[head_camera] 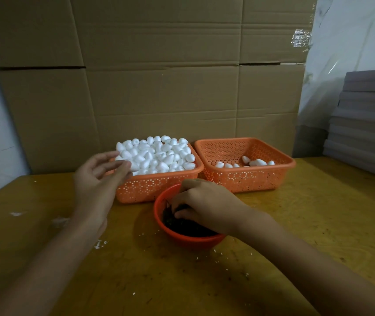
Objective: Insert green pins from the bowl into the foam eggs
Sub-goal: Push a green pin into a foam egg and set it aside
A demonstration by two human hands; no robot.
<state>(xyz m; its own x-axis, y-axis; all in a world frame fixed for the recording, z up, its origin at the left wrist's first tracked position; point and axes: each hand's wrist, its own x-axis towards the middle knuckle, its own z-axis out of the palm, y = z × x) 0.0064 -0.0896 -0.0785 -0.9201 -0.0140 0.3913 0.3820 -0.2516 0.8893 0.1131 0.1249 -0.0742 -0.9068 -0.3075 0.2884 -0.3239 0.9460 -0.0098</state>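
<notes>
Reaching into the red bowl (159, 215) of dark green pins (182, 224), the right hand (204, 206) pinches with fingers together, while behind the bowl the left hand (99, 179), fingers apart, nears heaped foam eggs (159, 156); lifting a single pin looks wisest.

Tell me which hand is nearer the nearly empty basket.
Right. The right hand is in the red bowl, just in front of the nearly empty basket. The left hand is at the far corner of the full basket, farther away.
</notes>
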